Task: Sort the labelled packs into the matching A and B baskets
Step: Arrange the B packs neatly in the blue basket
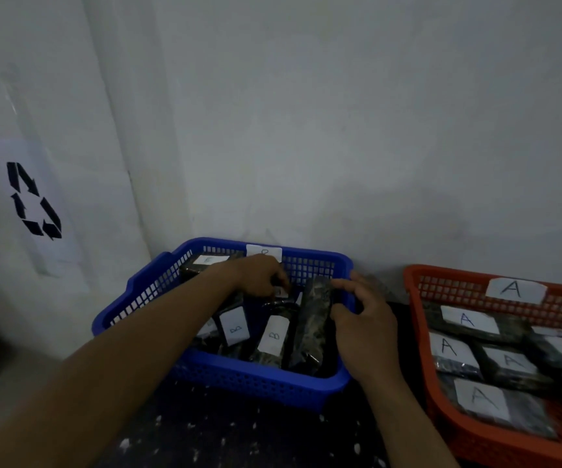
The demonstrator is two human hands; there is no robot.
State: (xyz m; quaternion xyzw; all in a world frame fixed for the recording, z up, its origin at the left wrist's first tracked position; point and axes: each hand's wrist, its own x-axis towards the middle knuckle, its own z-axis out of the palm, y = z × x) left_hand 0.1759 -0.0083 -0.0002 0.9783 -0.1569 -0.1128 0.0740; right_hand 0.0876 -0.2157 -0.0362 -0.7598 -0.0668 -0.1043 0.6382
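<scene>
A recycling sign (34, 201) hung on the white panel at the left. Inside the blue basket (158, 292), tagged B, the left hand (259, 275) reached among B-labelled packs (274, 336), its fingers curled on something unclear. The right hand (360, 319) gripped an upright dark pack (311, 319). A-labelled packs (468, 320) lay in the red basket (418, 332).

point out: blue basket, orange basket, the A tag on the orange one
blue basket (249, 383): head view, front wall.
orange basket (421, 336): head view, left wall by the rim.
A tag (515, 289): head view, middle of the white paper on its back wall.
</scene>
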